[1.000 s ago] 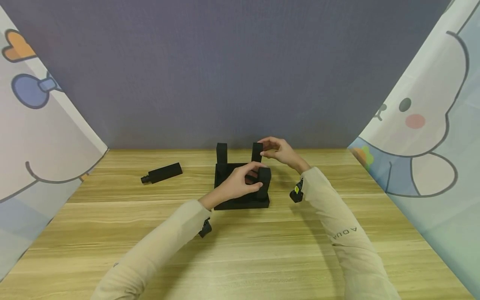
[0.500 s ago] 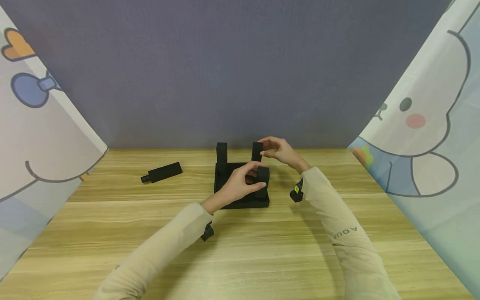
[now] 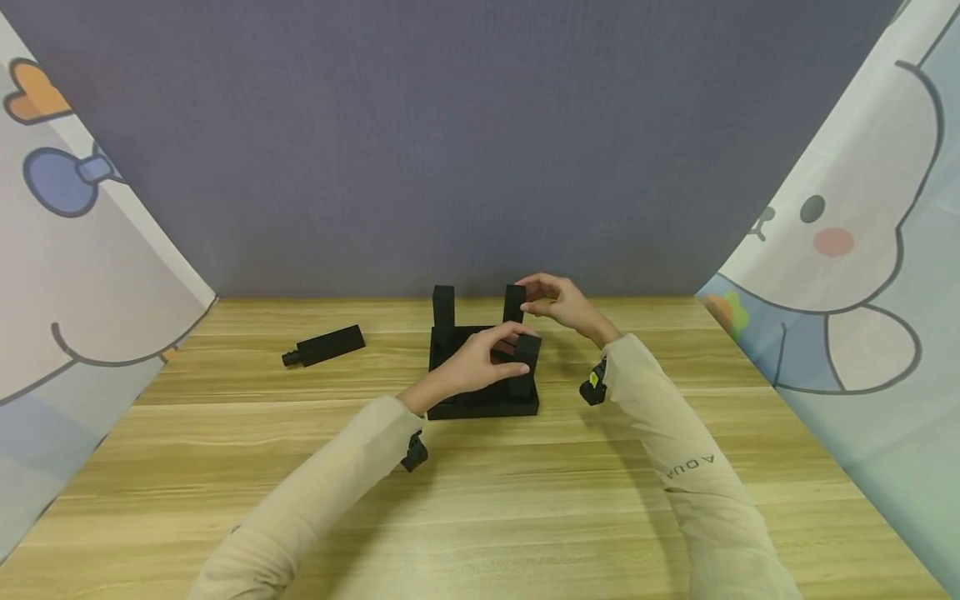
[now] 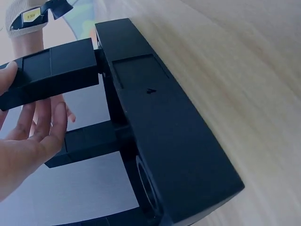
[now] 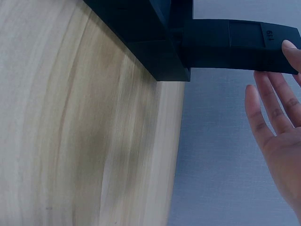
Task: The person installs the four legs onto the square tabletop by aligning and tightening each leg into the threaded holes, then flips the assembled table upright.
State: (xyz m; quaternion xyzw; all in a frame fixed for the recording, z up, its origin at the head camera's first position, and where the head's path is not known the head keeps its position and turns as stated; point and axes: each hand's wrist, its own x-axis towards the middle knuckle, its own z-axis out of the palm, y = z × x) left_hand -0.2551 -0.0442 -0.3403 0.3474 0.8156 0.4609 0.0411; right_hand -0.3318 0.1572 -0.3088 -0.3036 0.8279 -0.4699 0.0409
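A black rectangular frame [image 3: 483, 410] lies on the table with three square black legs standing up from it. My left hand [image 3: 476, 367] pinches the upper part of the front right leg [image 3: 522, 385], thumb on the near side, fingers behind. At the back right leg [image 3: 514, 302], my right hand [image 3: 562, 304] holds the top end between thumb and fingers; the right wrist view shows its thumb [image 5: 290, 46] on that leg. The back left leg [image 3: 444, 307] stands untouched. In the left wrist view, a round hole [image 4: 148, 182] shows at a frame corner without a leg.
A loose black leg [image 3: 330, 346] with a narrower threaded-looking end lies on the wooden table [image 3: 495, 517], left of the frame. A grey-blue panel [image 3: 480, 150] rises behind the table. Cartoon-printed sheets [image 3: 840, 275] stand at both sides.
My left hand and the top of the front right leg shift slightly left, then back right, and the thumb's place on the leg changes a little. The right hand stays still.
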